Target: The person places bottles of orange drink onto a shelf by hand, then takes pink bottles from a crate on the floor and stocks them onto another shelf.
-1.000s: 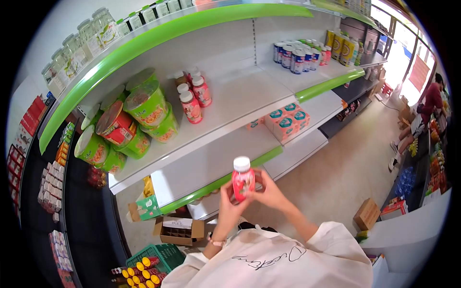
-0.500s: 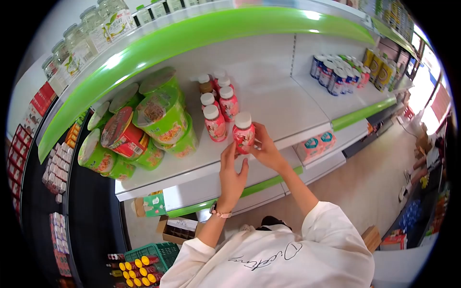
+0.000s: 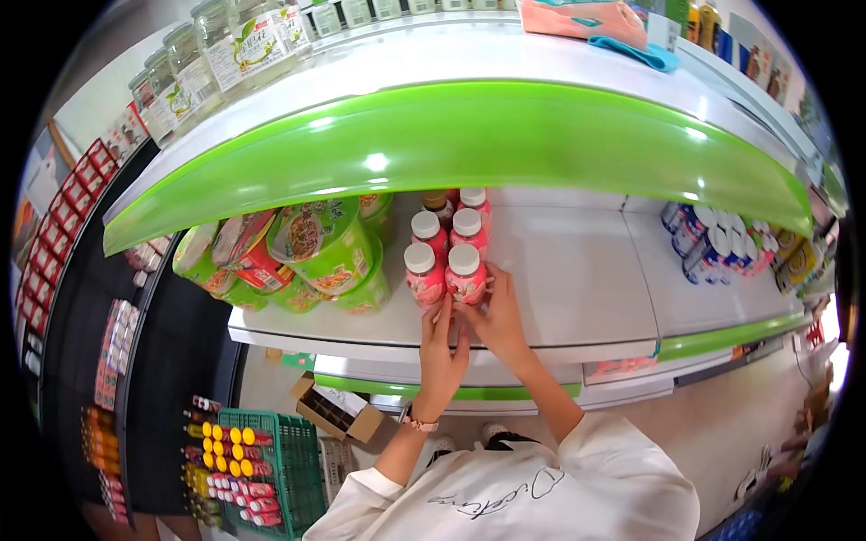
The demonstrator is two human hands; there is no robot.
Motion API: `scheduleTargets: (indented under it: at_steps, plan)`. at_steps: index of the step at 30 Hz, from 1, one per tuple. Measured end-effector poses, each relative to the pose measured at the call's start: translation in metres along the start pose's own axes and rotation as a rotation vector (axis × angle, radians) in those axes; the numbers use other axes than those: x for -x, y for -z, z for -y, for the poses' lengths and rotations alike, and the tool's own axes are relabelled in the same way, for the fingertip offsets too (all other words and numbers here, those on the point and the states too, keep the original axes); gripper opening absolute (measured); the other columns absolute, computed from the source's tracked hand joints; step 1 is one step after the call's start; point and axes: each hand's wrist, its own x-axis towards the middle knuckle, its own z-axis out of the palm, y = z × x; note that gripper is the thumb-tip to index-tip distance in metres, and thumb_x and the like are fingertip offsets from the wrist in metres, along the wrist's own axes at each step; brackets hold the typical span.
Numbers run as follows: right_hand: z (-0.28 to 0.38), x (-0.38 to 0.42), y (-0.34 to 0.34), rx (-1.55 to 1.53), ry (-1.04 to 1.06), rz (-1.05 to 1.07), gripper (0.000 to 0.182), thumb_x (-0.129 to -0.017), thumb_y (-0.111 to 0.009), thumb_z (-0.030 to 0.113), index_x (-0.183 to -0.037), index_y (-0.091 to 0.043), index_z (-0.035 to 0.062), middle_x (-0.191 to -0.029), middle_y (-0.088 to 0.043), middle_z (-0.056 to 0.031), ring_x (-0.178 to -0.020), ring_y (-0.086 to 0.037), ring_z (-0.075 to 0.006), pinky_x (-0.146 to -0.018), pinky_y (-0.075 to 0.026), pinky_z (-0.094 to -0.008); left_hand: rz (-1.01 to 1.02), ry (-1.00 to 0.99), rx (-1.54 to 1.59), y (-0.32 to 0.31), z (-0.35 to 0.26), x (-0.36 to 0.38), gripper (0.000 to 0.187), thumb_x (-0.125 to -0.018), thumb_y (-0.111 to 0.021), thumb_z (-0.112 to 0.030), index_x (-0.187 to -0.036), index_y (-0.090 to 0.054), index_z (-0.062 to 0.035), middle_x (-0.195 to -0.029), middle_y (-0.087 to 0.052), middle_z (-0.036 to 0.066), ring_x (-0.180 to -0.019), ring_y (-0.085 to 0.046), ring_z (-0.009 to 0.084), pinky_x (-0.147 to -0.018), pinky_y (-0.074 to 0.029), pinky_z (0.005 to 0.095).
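Observation:
Pink bottles with white caps stand in two columns on the white shelf (image 3: 577, 316). My right hand (image 3: 498, 317) has its fingers around the right side and base of the front right bottle (image 3: 465, 275). At the lower left of that bottle is my left hand (image 3: 442, 353), its fingertips touching the bottoms of the two front bottles. The front left bottle (image 3: 424, 274) stands upright beside the other. Behind them are more pink bottles and a brown one, partly hidden by the shelf above.
Green and red instant noodle tubs (image 3: 327, 248) are stacked left of the bottles. Cans (image 3: 708, 252) stand at the right. A green shelf edge (image 3: 469, 135) hangs above. Below are an open cardboard box (image 3: 336, 410) and a green basket (image 3: 293, 469) with bottles.
The bottle between my hands has moved back into line beside the front left bottle. My head view has shifted, so the upper shelf covers more of the scene.

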Motion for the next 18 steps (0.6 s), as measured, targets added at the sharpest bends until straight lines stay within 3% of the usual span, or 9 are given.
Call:
scheduleTargets:
  at_steps: [4, 7, 10, 12, 14, 16, 18]
  plan:
    - [-0.001, -0.006, 0.004, -0.002, 0.018, 0.017, 0.076, -0.074, -0.077, 0.013, -0.136, -0.035, 0.0008, -0.119, -0.047, -0.0188, -0.101, -0.053, -0.0310, -0.085, -0.047, -0.0368, -0.040, 0.066, -0.067, -0.008, -0.003, 0.000, 0.058, -0.082, -0.057, 0.005, -0.138, -0.044, -0.0040, -0.118, -0.054, 0.019, -0.103, -0.060, 0.0287, -0.086, -0.049, 0.0343]
    - [0.000, -0.007, 0.006, -0.040, -0.054, 0.057, 0.078, -0.074, -0.076, 0.002, -0.137, -0.030, 0.0001, -0.124, -0.040, -0.0158, -0.107, -0.052, -0.0262, -0.089, -0.049, -0.0348, -0.072, 0.063, -0.065, -0.012, -0.003, 0.000, 0.057, -0.081, -0.058, 0.003, -0.136, -0.045, -0.0047, -0.119, -0.057, 0.019, -0.099, -0.061, 0.0299, -0.081, -0.050, 0.0344]
    - [-0.009, -0.004, 0.003, -0.179, -0.065, 0.063, 0.078, -0.074, -0.075, 0.001, -0.137, -0.028, -0.0012, -0.125, -0.039, -0.0161, -0.110, -0.050, -0.0258, -0.091, -0.048, -0.0347, -0.082, 0.070, -0.055, -0.010, -0.008, 0.011, 0.054, -0.083, -0.057, 0.004, -0.135, -0.047, -0.0045, -0.119, -0.058, 0.017, -0.101, -0.061, 0.0280, -0.085, -0.049, 0.0336]
    - [-0.013, -0.005, -0.002, -0.129, 0.048, 0.002, 0.077, -0.074, -0.074, 0.004, -0.136, -0.029, -0.0033, -0.126, -0.039, -0.0182, -0.117, -0.044, -0.0294, -0.097, -0.041, -0.0383, -0.102, 0.071, -0.043, -0.008, -0.015, 0.015, 0.053, -0.084, -0.055, 0.006, -0.135, -0.047, -0.0045, -0.120, -0.058, 0.016, -0.104, -0.060, 0.0259, -0.091, -0.046, 0.0332]
    - [-0.008, 0.000, 0.005, -0.003, 0.182, -0.078, 0.075, -0.075, -0.075, 0.010, -0.135, -0.031, -0.0044, -0.128, -0.039, -0.0215, -0.118, -0.042, -0.0353, -0.102, -0.033, -0.0428, -0.122, 0.193, 0.020, -0.005, -0.029, 0.036, 0.047, -0.085, -0.056, 0.003, -0.132, -0.050, -0.0044, -0.119, -0.061, 0.014, -0.106, -0.060, 0.0249, -0.092, -0.046, 0.0332]
    - [0.002, 0.009, 0.020, -0.018, 0.294, -0.096, 0.070, -0.076, -0.073, 0.009, -0.132, -0.034, -0.0048, -0.128, -0.039, -0.0221, -0.120, -0.038, -0.0370, -0.105, -0.027, -0.0453, -0.151, 0.218, 0.055, 0.001, -0.041, 0.063, 0.042, -0.087, -0.057, 0.000, -0.128, -0.053, -0.0039, -0.118, -0.062, 0.013, -0.107, -0.060, 0.0244, -0.092, -0.046, 0.0332]
    - [0.009, 0.033, 0.034, -0.020, 0.336, -0.042, 0.064, -0.077, -0.071, 0.007, -0.130, -0.037, -0.0036, -0.127, -0.040, -0.0219, -0.119, -0.039, -0.0352, -0.104, -0.028, -0.0436, -0.100, 0.322, 0.002, 0.012, -0.052, 0.100, 0.037, -0.088, -0.056, -0.003, -0.125, -0.056, -0.0032, -0.116, -0.063, 0.013, -0.107, -0.061, 0.0241, -0.093, -0.046, 0.0334]
